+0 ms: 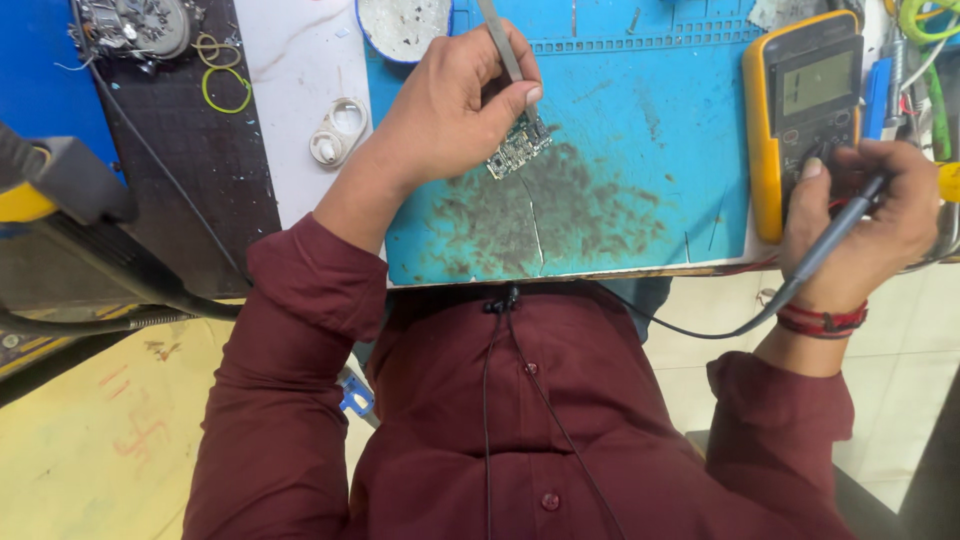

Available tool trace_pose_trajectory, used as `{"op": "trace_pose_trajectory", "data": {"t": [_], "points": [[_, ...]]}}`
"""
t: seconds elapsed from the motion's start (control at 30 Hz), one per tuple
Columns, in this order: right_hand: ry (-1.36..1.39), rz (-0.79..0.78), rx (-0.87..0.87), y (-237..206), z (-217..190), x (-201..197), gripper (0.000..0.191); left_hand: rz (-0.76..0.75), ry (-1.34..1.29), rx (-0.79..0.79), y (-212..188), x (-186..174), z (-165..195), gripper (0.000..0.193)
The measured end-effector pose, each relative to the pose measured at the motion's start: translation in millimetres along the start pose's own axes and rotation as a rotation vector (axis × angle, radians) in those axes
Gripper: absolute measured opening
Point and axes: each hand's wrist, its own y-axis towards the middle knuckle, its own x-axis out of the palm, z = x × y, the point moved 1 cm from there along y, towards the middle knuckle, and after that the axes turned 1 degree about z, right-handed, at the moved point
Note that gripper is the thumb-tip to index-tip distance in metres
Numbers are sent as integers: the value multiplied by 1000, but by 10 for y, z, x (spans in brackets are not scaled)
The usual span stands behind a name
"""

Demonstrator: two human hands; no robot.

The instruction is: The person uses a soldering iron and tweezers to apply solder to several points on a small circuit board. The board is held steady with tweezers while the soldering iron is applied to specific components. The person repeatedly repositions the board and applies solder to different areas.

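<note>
My left hand (455,105) holds a small green circuit board (520,148) just above the stained blue work mat (640,130), together with a thin grey metal tool (500,40) that sticks up past my fingers. My right hand (865,225) grips a dark probe (840,225) with a black lead, and its thumb rests on the dial area of a yellow multimeter (805,110) lying at the mat's right edge.
A round dish (402,25) sits at the mat's top edge. A white plastic ring part (338,130) and yellow rubber bands (225,75) lie to the left. A yellow and black tool (60,195) with a hose is at far left. Cables crowd the top right corner.
</note>
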Motion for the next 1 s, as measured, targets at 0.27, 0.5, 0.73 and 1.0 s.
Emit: {"op": "trace_pose_trajectory", "data": {"t": [0.27, 0.5, 0.73, 1.0], "points": [[-82, -106, -151, 38, 26, -70, 25, 8, 15, -23, -31, -18, -35, 8], [23, -66, -157, 86, 22, 27, 26, 46, 37, -99, -8, -26, 30, 7], [1, 47, -170, 83, -28, 145, 28, 225, 9, -7, -212, -69, 168, 7], [-77, 16, -181, 76, -8, 104, 23, 556, -182, -54, -832, 126, 245, 14]]}}
